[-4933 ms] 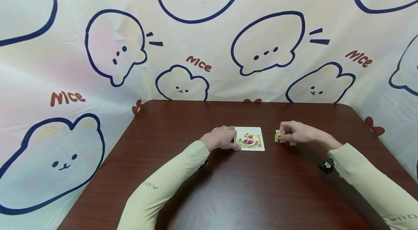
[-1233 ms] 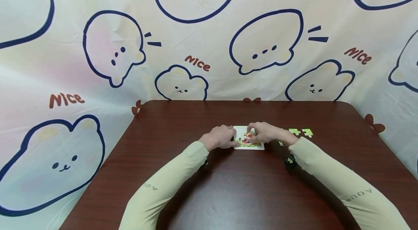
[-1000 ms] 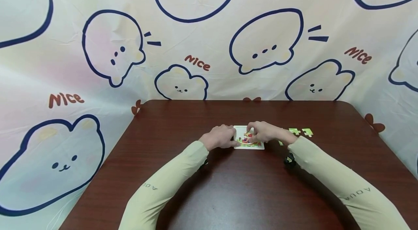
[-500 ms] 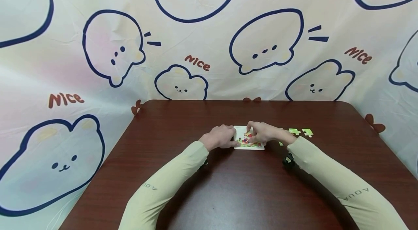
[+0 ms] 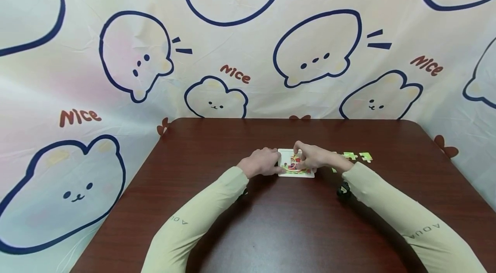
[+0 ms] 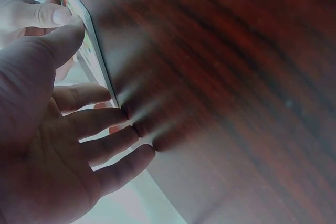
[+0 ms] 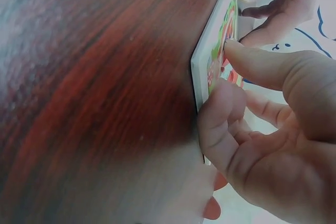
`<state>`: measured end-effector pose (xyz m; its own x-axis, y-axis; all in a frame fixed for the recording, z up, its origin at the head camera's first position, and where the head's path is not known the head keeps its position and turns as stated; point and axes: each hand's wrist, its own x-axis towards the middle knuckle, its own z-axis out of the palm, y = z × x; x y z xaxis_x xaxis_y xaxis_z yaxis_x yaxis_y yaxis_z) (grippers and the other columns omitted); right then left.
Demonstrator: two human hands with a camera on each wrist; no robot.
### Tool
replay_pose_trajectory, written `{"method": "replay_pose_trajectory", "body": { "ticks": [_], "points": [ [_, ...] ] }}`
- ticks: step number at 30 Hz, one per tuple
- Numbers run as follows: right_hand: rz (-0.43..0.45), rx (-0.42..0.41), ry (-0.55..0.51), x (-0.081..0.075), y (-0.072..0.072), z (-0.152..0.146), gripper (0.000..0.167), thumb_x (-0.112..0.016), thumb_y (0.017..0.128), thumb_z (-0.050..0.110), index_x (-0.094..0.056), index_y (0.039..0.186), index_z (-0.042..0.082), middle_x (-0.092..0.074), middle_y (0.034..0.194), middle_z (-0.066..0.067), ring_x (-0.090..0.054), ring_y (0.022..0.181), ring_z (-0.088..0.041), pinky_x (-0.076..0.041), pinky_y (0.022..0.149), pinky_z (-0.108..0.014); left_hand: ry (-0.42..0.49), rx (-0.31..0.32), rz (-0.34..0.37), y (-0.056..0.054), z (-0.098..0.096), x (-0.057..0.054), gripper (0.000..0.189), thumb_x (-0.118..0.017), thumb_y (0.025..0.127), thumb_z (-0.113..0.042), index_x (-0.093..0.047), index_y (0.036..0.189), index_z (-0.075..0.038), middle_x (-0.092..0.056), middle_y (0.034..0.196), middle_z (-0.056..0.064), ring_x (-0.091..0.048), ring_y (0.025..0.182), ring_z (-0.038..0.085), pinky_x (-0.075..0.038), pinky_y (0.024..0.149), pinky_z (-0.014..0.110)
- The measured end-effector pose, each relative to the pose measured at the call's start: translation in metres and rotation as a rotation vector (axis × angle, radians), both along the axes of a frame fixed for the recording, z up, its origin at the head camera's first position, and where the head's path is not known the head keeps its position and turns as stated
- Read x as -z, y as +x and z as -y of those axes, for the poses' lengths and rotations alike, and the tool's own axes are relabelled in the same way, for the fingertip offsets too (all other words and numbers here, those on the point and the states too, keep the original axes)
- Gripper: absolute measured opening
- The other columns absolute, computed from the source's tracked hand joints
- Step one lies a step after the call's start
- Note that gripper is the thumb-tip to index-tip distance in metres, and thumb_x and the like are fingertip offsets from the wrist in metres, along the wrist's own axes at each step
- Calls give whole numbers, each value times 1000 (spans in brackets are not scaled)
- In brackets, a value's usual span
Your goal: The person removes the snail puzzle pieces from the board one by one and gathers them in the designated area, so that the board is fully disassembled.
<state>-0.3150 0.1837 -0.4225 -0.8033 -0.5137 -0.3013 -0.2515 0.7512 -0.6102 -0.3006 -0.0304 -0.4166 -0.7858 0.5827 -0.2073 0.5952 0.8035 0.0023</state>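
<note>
A white-rimmed jigsaw tray (image 5: 285, 151) with a red, yellow and green picture lies flat on the table. My left hand (image 5: 257, 163) steadies its left side. In the left wrist view, the fingers (image 6: 107, 145) extend nearly straight against the edge and table, and the thumb lies over the near corner. Above the picture's right part, my right hand (image 5: 314, 156) pinches a puzzle piece against the tray, thumb and bent forefinger close together. That piece is mostly hidden by the fingers. In the right wrist view, the other curled fingers rest by the tray's rim (image 7: 202, 72).
Two green puzzle pieces (image 5: 350, 156) lie flat to the right, beyond the right forearm. Another green piece (image 5: 334, 170) peeks out beneath the right wrist. The dark brown table (image 5: 255, 221) ends at a printed cloth backdrop (image 5: 310, 100).
Earlier, my right hand was at the loose pieces right of the tray; it has since come left over the picture. Lately only its forefinger has risen slightly. The left hand stays put.
</note>
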Motion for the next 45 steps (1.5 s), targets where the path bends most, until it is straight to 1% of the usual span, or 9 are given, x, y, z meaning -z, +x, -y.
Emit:
{"method": "replay_pose_trajectory", "body": {
  "ticks": [6, 13, 18, 23, 31, 35, 41, 43, 45],
  "points": [
    [-3, 0, 1, -2, 1, -1, 39, -70, 92, 18, -40, 117, 11, -62, 75, -7, -55, 47, -16, -49, 47, -29, 5, 0, 12, 1, -1, -1, 38, -59, 92, -56, -62, 95, -19, -54, 90, -3, -53, 76, 14, -44, 62, 29],
    [-26, -4, -3, -3, 1, -2, 38, -70, 92, 15, -41, 116, 11, -61, 83, -8, -56, 51, -17, -49, 48, -29, 15, -6, 23, 1, -1, -3, 36, -61, 92, -53, -62, 95, -18, -55, 90, -2, -53, 75, 15, -43, 62, 27],
    [-41, -17, -19, -2, 1, -3, 38, -69, 92, 13, -39, 115, 11, -62, 85, -9, -56, 51, -18, -49, 48, -29, 16, -7, 27, 1, -1, -4, 35, -61, 92, -53, -62, 95, -18, -55, 90, -2, -53, 74, 15, -43, 62, 27],
    [-90, -17, -50, -2, 2, -4, 34, -67, 92, 10, -38, 109, 10, -60, 87, -9, -56, 51, -17, -49, 47, -29, 18, -11, 30, 2, -1, -3, 36, -61, 92, -53, -62, 94, -18, -55, 90, -2, -53, 73, 15, -43, 61, 27],
    [-172, -34, -61, -7, 3, -3, 19, -64, 95, 15, -45, 98, 12, -58, 92, -8, -55, 57, -16, -48, 52, -29, 2, -15, 22, 1, -1, -2, 39, -60, 91, -57, -63, 97, -18, -55, 91, -2, -54, 76, 14, -45, 62, 28],
    [-228, -62, -55, -12, 5, 0, 17, -65, 94, 16, -48, 94, 14, -60, 92, -4, -55, 61, -14, -46, 57, -29, 0, -20, 18, 1, 0, -3, 38, -60, 92, -56, -63, 97, -19, -55, 91, -2, -54, 76, 14, -45, 63, 28],
    [-308, -87, -44, -18, 10, -2, 18, -66, 93, 17, -48, 91, 15, -63, 89, -2, -51, 59, -13, -44, 59, -29, 0, -20, 15, 2, 0, -3, 38, -59, 92, -56, -63, 97, -19, -55, 92, -2, -54, 76, 14, -46, 63, 29],
    [-319, -83, -45, -21, 12, -5, 18, -66, 93, 17, -48, 91, 15, -63, 89, -2, -50, 59, -12, -44, 59, -28, 3, -18, 9, 2, 0, -2, 38, -60, 92, -56, -62, 95, -19, -55, 92, -2, -54, 76, 14, -46, 63, 29],
    [-307, -75, -54, -23, 13, -9, 18, -66, 94, 17, -48, 92, 14, -63, 89, -3, -52, 60, -12, -46, 59, -28, 2, -16, 3, 2, 0, -2, 38, -59, 92, -57, -62, 95, -19, -55, 92, -2, -54, 76, 14, -46, 63, 29]
  ]
}}
